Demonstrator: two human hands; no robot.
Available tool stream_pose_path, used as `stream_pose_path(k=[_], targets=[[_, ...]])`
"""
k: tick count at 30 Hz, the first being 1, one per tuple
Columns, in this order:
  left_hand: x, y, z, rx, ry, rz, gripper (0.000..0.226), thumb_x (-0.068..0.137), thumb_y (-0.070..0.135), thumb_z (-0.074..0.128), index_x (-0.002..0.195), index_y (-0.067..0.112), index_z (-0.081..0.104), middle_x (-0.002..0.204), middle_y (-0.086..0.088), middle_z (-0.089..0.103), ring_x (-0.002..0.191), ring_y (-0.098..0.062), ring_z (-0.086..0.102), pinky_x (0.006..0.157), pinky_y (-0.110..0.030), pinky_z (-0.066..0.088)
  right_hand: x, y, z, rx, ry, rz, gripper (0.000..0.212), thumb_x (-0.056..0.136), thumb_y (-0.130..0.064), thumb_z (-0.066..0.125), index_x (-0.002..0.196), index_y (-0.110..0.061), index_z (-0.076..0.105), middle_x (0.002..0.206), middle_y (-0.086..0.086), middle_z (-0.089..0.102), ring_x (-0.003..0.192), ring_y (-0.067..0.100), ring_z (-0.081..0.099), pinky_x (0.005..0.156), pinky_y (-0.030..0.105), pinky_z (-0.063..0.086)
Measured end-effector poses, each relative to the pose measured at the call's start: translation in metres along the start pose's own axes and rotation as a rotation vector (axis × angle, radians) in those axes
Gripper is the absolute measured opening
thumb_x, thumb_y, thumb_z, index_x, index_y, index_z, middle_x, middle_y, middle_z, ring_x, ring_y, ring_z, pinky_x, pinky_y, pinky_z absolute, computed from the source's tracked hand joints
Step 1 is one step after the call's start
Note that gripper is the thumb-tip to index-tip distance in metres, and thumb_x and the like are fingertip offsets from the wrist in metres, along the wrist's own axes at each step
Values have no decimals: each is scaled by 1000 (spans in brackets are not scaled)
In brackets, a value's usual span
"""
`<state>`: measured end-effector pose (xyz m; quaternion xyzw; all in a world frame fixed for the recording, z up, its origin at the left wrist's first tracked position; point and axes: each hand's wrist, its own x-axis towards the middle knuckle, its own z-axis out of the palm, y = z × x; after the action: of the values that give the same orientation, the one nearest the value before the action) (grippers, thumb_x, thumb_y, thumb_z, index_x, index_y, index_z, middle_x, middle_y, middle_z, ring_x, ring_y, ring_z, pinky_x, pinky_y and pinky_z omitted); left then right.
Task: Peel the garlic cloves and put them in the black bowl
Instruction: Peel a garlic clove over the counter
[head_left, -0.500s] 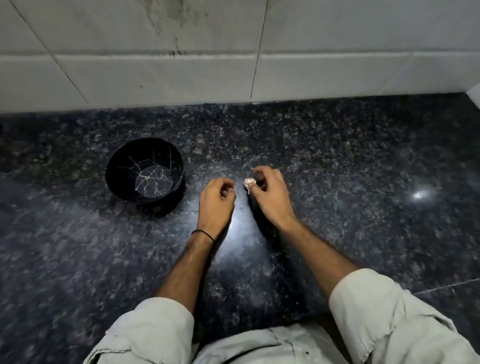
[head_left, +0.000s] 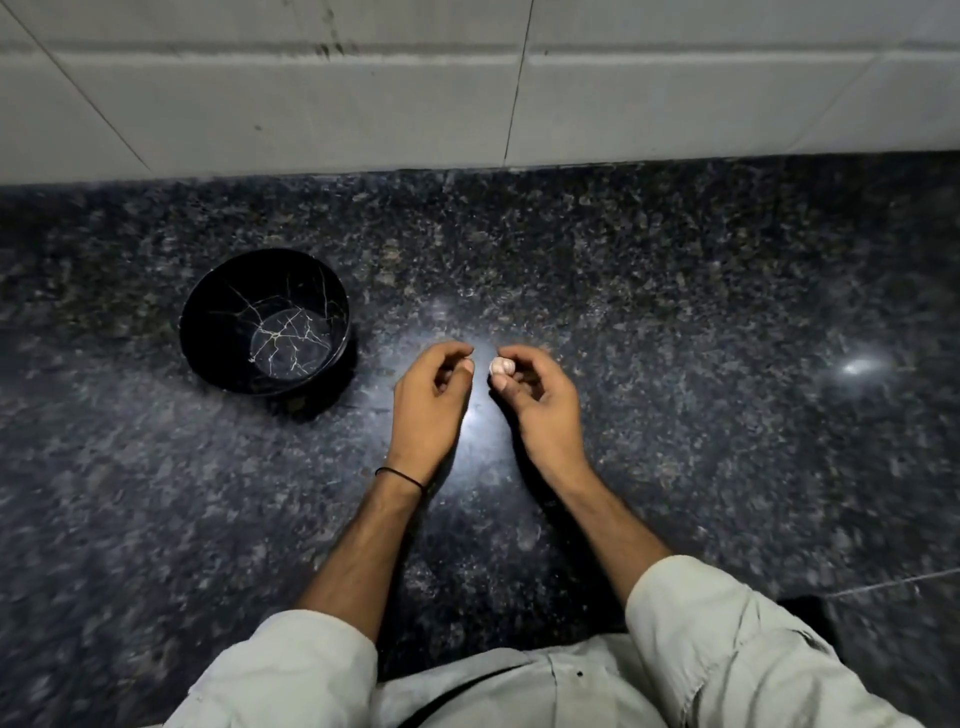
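Note:
A small whitish garlic clove (head_left: 502, 366) is pinched between the thumb and fingers of my right hand (head_left: 540, 402), just above the dark counter. My left hand (head_left: 428, 400) hovers a short gap to its left, fingers curled with thumb and fingertip close together; whether a bit of skin is between them I cannot tell. The black bowl (head_left: 208, 332) with thin white vein lines stands upright to the left of both hands. Nothing shows inside it.
The dark speckled granite counter (head_left: 675, 322) runs from a white tiled wall (head_left: 467, 104) at the back to my body at the front. A seam line crosses the counter at the lower right. Light glare spots lie near the hands and at the right.
My two hands have drawn slightly apart. The clove stays pinched in my right hand, and the view has shifted a little.

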<state>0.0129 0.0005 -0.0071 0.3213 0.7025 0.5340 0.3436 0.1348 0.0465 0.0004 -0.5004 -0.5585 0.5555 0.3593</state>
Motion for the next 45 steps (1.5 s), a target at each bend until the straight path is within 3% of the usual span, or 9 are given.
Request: stream_pose_path(k=[3, 7, 12, 17, 21, 24, 34, 41, 45], targets=[[-9, 3, 17, -200, -44, -131, 18, 94, 15, 62, 111, 16, 70, 102, -2, 74, 95, -17, 68, 84, -27, 55, -1, 3, -9, 141, -48, 59, 22, 91, 10, 63, 111, 0, 63, 93, 1, 67, 84, 0, 62, 79, 16, 51], [-16, 9, 35, -388, -47, -220, 17, 97, 3, 57, 110, 7, 69, 98, -8, 72, 86, -14, 66, 75, -21, 54, 1, 6, -28, 185, -81, 57, 23, 91, 11, 62, 114, 6, 63, 100, 4, 64, 87, 4, 65, 82, 19, 54], [-22, 13, 46, -482, -91, -232, 17, 97, 0, 57, 109, -1, 69, 107, -22, 71, 98, -28, 66, 90, -35, 55, 7, 11, -47, 269, -171, 65, 23, 93, 1, 65, 115, 0, 67, 104, 16, 61, 83, 19, 63, 76, 26, 55], [-32, 15, 56, -452, -24, -225, 23, 93, -7, 58, 116, -4, 64, 110, -25, 69, 97, -29, 64, 92, -44, 52, 18, 12, -58, 380, -270, 120, 25, 96, 5, 57, 117, -8, 60, 92, 10, 64, 69, 15, 60, 67, 27, 54], [-37, 16, 62, -418, 53, -213, 22, 93, -3, 61, 115, -3, 65, 103, -13, 72, 94, -21, 65, 85, -33, 55, 20, 15, -60, 378, -342, 104, 20, 97, 3, 58, 108, -12, 62, 90, 3, 67, 68, 13, 60, 65, 26, 54], [-40, 16, 64, -455, 82, -199, 22, 95, -1, 59, 116, -8, 63, 104, -17, 70, 94, -23, 65, 82, -29, 55, 21, 19, -63, 389, -395, 105, 19, 97, 1, 59, 106, -15, 64, 87, -2, 70, 69, 13, 61, 66, 26, 54], [-47, 16, 66, -404, 60, -128, 27, 96, -6, 54, 121, -14, 59, 116, -33, 64, 99, -26, 65, 88, -33, 56, 22, 24, -66, 339, -394, 91, 16, 100, -1, 56, 114, 2, 62, 86, 8, 69, 71, 14, 62, 68, 29, 56], [-50, 18, 69, -354, 130, -101, 21, 94, -4, 59, 112, -14, 63, 94, -7, 73, 87, -14, 68, 78, -26, 56, 21, 25, -65, 364, -421, 122, 13, 97, 0, 60, 108, -3, 66, 82, 8, 70, 71, 15, 63, 67, 27, 55], [-51, 16, 66, -309, 126, -84, 20, 95, -5, 58, 113, -12, 63, 100, -10, 72, 94, -19, 67, 85, -33, 56, 19, 23, -65, 359, -406, 94, 11, 98, -3, 60, 105, -5, 68, 85, 8, 72, 71, 19, 63, 66, 29, 56]])
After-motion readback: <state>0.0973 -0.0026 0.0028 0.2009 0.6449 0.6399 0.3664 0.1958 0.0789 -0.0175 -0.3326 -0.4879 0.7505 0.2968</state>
